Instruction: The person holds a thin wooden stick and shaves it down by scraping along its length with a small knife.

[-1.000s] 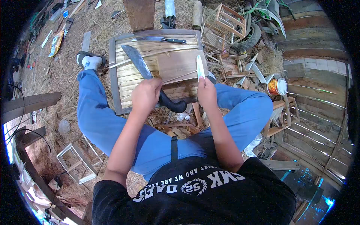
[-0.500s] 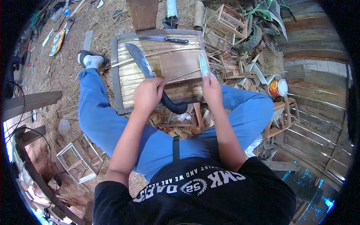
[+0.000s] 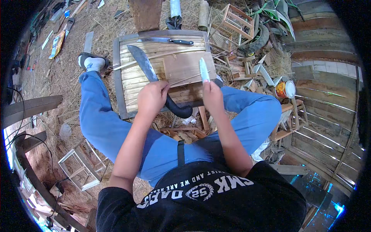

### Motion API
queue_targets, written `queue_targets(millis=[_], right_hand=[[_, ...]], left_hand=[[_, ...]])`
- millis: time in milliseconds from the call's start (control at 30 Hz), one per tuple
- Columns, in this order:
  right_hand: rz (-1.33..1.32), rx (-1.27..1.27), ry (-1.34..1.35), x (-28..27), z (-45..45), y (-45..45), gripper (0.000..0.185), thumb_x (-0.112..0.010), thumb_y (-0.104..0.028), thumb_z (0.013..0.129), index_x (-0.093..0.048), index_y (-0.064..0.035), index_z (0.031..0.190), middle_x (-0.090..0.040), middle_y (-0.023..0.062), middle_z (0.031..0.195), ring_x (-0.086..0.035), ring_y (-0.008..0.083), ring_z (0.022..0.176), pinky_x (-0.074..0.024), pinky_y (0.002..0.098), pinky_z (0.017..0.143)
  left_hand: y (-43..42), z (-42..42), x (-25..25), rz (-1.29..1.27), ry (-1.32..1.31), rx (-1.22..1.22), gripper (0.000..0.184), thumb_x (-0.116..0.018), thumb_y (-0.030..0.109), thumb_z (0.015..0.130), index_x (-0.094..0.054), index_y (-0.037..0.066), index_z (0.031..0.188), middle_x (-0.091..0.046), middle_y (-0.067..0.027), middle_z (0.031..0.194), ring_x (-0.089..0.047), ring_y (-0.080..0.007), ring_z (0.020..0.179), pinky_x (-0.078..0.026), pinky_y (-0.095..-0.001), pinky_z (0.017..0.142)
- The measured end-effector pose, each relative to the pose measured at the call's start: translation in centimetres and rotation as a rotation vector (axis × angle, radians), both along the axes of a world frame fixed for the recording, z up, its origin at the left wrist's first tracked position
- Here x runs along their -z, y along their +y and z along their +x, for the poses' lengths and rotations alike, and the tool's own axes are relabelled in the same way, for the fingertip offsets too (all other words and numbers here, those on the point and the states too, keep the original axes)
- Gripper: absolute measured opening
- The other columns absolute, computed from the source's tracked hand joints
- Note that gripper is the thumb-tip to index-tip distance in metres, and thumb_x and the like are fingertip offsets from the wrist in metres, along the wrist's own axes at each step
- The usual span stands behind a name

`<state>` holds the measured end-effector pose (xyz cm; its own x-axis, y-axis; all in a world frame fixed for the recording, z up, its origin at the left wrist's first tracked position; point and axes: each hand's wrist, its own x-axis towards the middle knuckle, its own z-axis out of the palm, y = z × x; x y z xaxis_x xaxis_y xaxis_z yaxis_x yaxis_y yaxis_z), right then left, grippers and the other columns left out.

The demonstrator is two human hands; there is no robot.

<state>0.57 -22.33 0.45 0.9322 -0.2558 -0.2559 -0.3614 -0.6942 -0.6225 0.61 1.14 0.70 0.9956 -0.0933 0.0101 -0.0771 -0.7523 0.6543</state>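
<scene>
My left hand (image 3: 152,97) is closed, pinching the near end of a thin wooden stick (image 3: 186,79). My right hand (image 3: 212,96) grips a knife (image 3: 203,70) whose pale blade points away from me, over the stick's far part. Below both hands lies a flat wooden board (image 3: 183,65) on a slatted wooden table (image 3: 129,87). A machete (image 3: 143,60) with a curved black handle (image 3: 178,110) lies beside and partly behind my left hand. Another knife (image 3: 164,40) with a black handle rests at the table's far edge. The right knife's handle is hidden in my fist.
A wooden post (image 3: 145,15) stands behind the table. Long thin strips (image 3: 154,57) cross the slats. To the right are a tyre (image 3: 258,40), a small wooden frame (image 3: 239,21), wood scraps and a paint can (image 3: 285,89). Another frame (image 3: 80,166) lies at the left.
My right hand has drawn the knife left and slightly toward me, so its blade now crosses the stick. My left hand has stayed almost still.
</scene>
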Motion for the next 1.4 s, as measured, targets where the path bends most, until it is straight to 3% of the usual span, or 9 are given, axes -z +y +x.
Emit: queue_targets(millis=[100, 200, 700, 767, 867, 933, 1033, 1100, 1400], right_hand=[[0.091, -0.053, -0.070, 0.7, -1.3, 2.1, 0.044, -0.046, -0.037, 0.107, -0.061, 0.0023, 0.094, -0.062, 0.0240, 0.078, -0.060, 0.0417, 0.073, -0.0476, 0.0480, 0.070], [-0.001, -0.064, -0.042, -0.7, -1.4, 3.4, 0.039, -0.046, -0.033, 0.107, -0.064, 0.0004, 0.095, -0.065, 0.0301, 0.086, -0.063, 0.0508, 0.086, -0.0481, 0.0566, 0.075], [0.091, 0.040, -0.045, -0.3, -0.5, -0.2, 0.046, -0.046, -0.039, 0.108, -0.062, 0.0003, 0.091, -0.063, 0.0249, 0.079, -0.062, 0.0455, 0.075, -0.0497, 0.0495, 0.070], [-0.054, -0.104, -0.108, 1.1, -2.4, 3.0, 0.044, -0.048, -0.039, 0.106, -0.064, 0.0001, 0.093, -0.066, 0.0270, 0.087, -0.065, 0.0476, 0.087, -0.0507, 0.0529, 0.075], [0.041, -0.129, -0.111, 1.1, -2.3, 3.3, 0.040, -0.049, -0.034, 0.107, -0.064, 0.0010, 0.096, -0.062, 0.0233, 0.075, -0.061, 0.0399, 0.069, -0.0482, 0.0453, 0.067], [0.103, -0.115, -0.037, 1.0, -0.8, 1.3, 0.043, -0.046, -0.036, 0.106, -0.064, 0.0010, 0.094, -0.067, 0.0279, 0.092, -0.066, 0.0469, 0.090, -0.0501, 0.0538, 0.076], [0.064, 0.051, 0.102, -2.2, 0.6, 0.7, 0.043, -0.046, -0.036, 0.106, -0.063, 0.0013, 0.093, -0.067, 0.0273, 0.089, -0.066, 0.0466, 0.087, -0.0499, 0.0536, 0.075], [-0.088, -0.128, -0.185, 1.6, -1.3, 2.1, 0.041, -0.047, -0.034, 0.106, -0.062, 0.0005, 0.090, -0.065, 0.0271, 0.084, -0.064, 0.0473, 0.085, -0.0493, 0.0560, 0.075], [0.055, -0.228, 0.046, -0.7, -1.0, 3.5, 0.044, -0.048, -0.040, 0.105, -0.066, -0.0003, 0.099, -0.067, 0.0282, 0.091, -0.063, 0.0504, 0.090, -0.0486, 0.0567, 0.079]], left_hand=[[0.2, 0.0, 0.0, 0.008, 0.002, 0.010, 0.017, -0.067, 0.024, 0.092, -0.075, 0.009, 0.093, -0.072, -0.0155, 0.087, -0.069, -0.0378, 0.083, -0.055, -0.0488, 0.072], [0.2, -0.1, -0.2, 0.010, 0.001, 0.020, 0.016, -0.067, 0.024, 0.091, -0.074, 0.009, 0.093, -0.072, -0.0158, 0.087, -0.069, -0.0383, 0.083, -0.055, -0.0491, 0.072], [0.2, 0.1, 0.4, -0.030, -0.017, 0.014, 0.019, -0.067, 0.024, 0.092, -0.075, 0.007, 0.092, -0.072, -0.0180, 0.086, -0.069, -0.0399, 0.081, -0.055, -0.0506, 0.070], [0.1, 0.2, 0.1, -0.013, -0.010, 0.016, 0.019, -0.067, 0.025, 0.092, -0.075, 0.007, 0.092, -0.072, -0.0180, 0.085, -0.069, -0.0399, 0.081, -0.055, -0.0507, 0.070], [0.3, 0.5, -0.7, -0.040, 0.088, 0.028, 0.020, -0.066, 0.023, 0.092, -0.076, 0.006, 0.097, -0.071, -0.0214, 0.090, -0.069, -0.0417, 0.084, -0.055, -0.0501, 0.076], [0.4, 0.5, -0.3, -0.062, 0.067, 0.044, 0.021, -0.066, 0.023, 0.092, -0.076, 0.005, 0.096, -0.071, -0.0220, 0.088, -0.068, -0.0420, 0.084, -0.055, -0.0495, 0.076], [0.3, 0.6, -0.9, -0.064, 0.064, 0.040, 0.020, -0.066, 0.023, 0.092, -0.076, 0.005, 0.096, -0.070, -0.0223, 0.087, -0.068, -0.0428, 0.082, -0.055, -0.0497, 0.075], [0.3, 0.5, 0.1, -0.064, 0.060, 0.033, 0.020, -0.066, 0.023, 0.092, -0.076, 0.005, 0.095, -0.070, -0.0224, 0.086, -0.068, -0.0429, 0.082, -0.055, -0.0500, 0.075], [0.7, 0.5, -0.9, -0.072, 0.040, 0.060, 0.019, -0.067, 0.023, 0.091, -0.074, 0.005, 0.093, -0.070, -0.0213, 0.081, -0.068, -0.0418, 0.075, -0.054, -0.0494, 0.070]])
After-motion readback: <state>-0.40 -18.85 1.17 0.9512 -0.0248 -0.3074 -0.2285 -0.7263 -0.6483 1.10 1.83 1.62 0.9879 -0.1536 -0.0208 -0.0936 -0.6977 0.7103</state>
